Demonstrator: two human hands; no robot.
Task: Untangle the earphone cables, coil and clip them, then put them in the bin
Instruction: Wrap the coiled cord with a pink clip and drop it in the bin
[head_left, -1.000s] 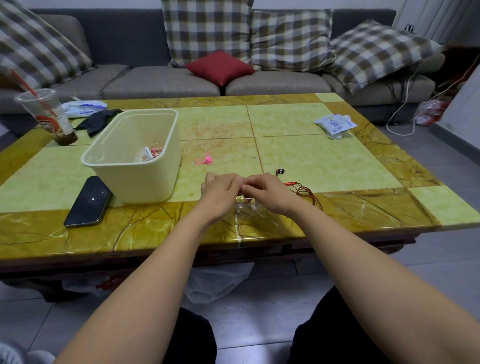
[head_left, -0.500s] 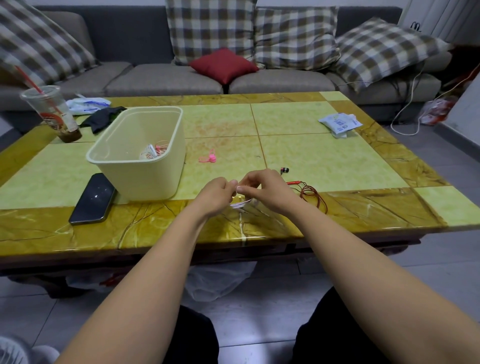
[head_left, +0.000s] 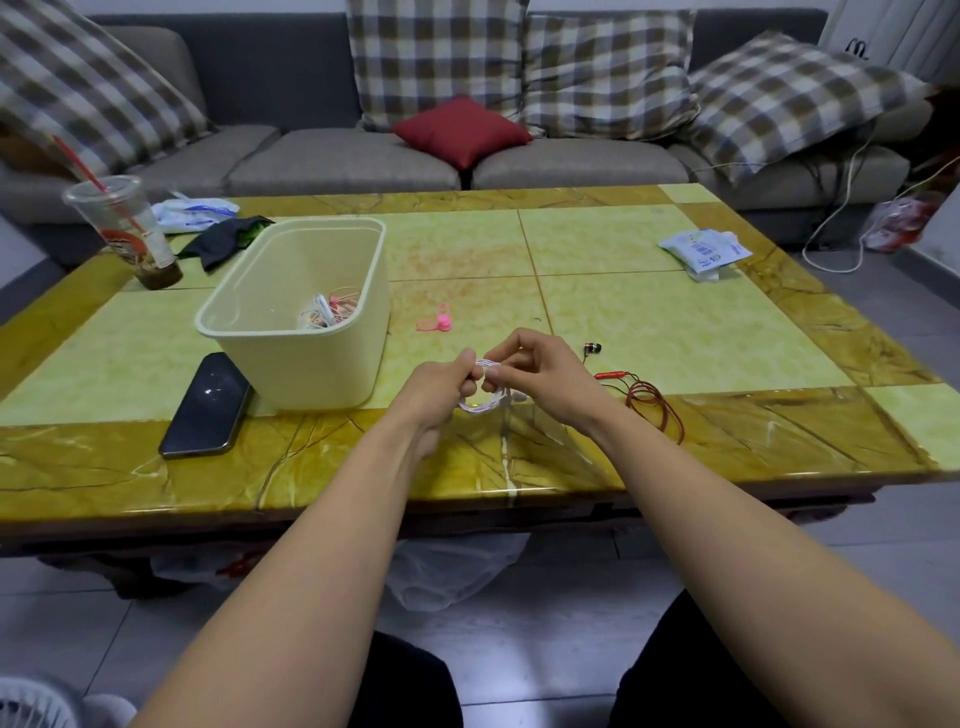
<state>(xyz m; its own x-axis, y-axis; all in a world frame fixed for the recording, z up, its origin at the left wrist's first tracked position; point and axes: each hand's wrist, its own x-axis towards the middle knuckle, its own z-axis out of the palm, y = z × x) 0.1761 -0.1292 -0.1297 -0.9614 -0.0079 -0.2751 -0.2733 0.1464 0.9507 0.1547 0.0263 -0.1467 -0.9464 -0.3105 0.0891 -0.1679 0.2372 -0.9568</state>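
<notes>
Phone (head_left: 205, 405) beside bin (head_left: 311, 369), pink clip (head_left: 436, 319) beyond hands (head_left: 436, 387) (head_left: 545, 371) holding white coil (head_left: 480, 406)

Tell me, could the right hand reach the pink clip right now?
Probably yes: the pink clip lies in the open just beyond the right hand with nothing between them, but that hand is busy pinching the white cable coil.

The scene is viewed through one wide-angle camera worn on the person's head, aimed forward and down across the near edge of the table (head_left: 208, 483). The bare forearms are taken in closest, at the bottom of the frame. The left hand (head_left: 436, 389) and right hand (head_left: 545, 371), both pinching the white earphone cable (head_left: 480, 406), are held at its centre, and the sofa (head_left: 353, 166) is caught farthest off along the top.
</notes>
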